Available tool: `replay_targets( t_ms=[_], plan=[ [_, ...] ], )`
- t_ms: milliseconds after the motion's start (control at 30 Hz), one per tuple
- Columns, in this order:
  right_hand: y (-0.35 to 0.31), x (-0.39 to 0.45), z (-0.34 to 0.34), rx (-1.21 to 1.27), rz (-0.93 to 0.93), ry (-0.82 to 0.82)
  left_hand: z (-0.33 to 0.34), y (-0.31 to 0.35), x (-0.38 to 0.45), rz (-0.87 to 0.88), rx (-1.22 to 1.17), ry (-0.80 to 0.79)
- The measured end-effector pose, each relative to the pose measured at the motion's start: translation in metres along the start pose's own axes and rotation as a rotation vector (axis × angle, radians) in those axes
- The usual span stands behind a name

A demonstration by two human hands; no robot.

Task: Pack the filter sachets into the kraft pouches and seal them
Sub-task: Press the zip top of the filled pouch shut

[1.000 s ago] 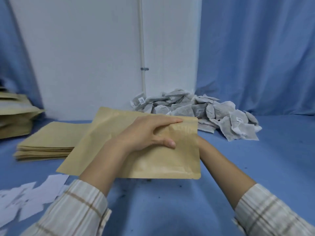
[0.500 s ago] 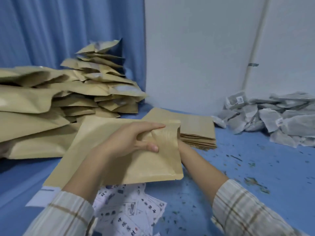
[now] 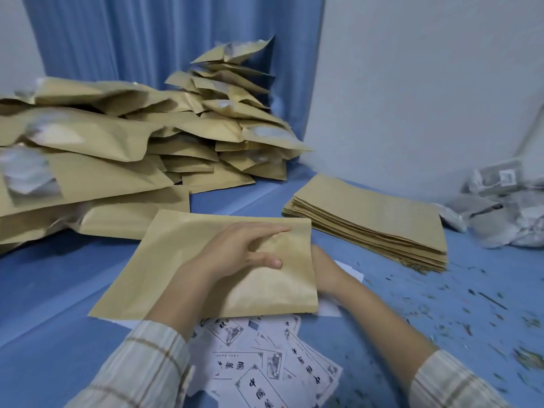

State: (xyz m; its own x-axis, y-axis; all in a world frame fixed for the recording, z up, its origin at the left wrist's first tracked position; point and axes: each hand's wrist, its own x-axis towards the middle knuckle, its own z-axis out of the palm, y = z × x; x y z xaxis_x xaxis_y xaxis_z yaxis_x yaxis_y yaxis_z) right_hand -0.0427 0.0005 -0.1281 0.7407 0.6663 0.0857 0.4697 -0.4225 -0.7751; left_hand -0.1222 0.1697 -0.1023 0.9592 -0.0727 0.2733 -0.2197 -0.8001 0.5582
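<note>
Held pouch (image 3: 188,260): kraft paper, matt tan, faintly creased near its right end; stack of flat pouches (image 3: 368,213) same matt paper, smooth. Filled pouches heap (image 3: 117,148): crumpled kraft with shiny, filmy patches; sachets (image 3: 500,213) grey-white, fibrous-looking, wrinkled. Table cover (image 3: 59,290) blue, matt, speckled with dry flakes; labels (image 3: 265,363) white printed paper; sleeve (image 3: 141,366) woven checked cloth.

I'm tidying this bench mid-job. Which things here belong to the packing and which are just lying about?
Job: kraft pouch gripped by left hand; right hand behind it; empty pouch stack; filled pouches; filter sachets.
Lying about: printed slips; loose crumbs.
</note>
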Motion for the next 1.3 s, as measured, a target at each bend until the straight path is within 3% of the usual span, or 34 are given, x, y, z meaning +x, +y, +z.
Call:
replay_targets(
  t_ms=[133, 200, 267, 533, 633, 800, 1000, 1067, 1133, 1300],
  plan=[
    [0.044, -0.026, -0.046, -0.254, -0.031, 0.133, 0.002, -0.001, 0.006, -0.033, -0.023, -0.010],
    [0.064, -0.032, -0.061, -0.560, 0.085, 0.049, 0.004, 0.000, 0.009, -0.041, -0.050, -0.016],
    [0.075, -0.037, -0.067, -0.686, 0.161, 0.000, 0.006, 0.002, 0.013, -0.053, -0.065, -0.026],
    [0.060, -0.035, -0.084, -0.332, 0.128, 0.307, 0.002, 0.008, 0.014, -0.065, -0.113, -0.046],
    [0.056, -0.038, -0.093, -0.206, 0.069, 0.291, -0.001, 0.010, 0.012, -0.066, -0.125, -0.056],
    [0.039, -0.043, -0.101, -0.285, -0.118, 0.261, -0.008, 0.017, 0.012, -0.072, -0.146, -0.040],
    [-0.007, -0.048, -0.114, 0.297, -0.107, 0.530, -0.021, 0.029, 0.010, -0.060, -0.208, -0.005],
    [-0.022, -0.048, -0.116, 0.480, -0.064, 0.450, -0.025, 0.038, 0.010, -0.045, -0.226, 0.036],
    [-0.034, -0.048, -0.112, 0.507, -0.053, 0.309, -0.029, 0.047, 0.012, -0.013, -0.253, 0.070],
    [-0.068, -0.038, -0.113, -0.008, -0.248, 0.092, -0.040, 0.074, 0.019, 0.104, -0.362, 0.047]
  ],
)
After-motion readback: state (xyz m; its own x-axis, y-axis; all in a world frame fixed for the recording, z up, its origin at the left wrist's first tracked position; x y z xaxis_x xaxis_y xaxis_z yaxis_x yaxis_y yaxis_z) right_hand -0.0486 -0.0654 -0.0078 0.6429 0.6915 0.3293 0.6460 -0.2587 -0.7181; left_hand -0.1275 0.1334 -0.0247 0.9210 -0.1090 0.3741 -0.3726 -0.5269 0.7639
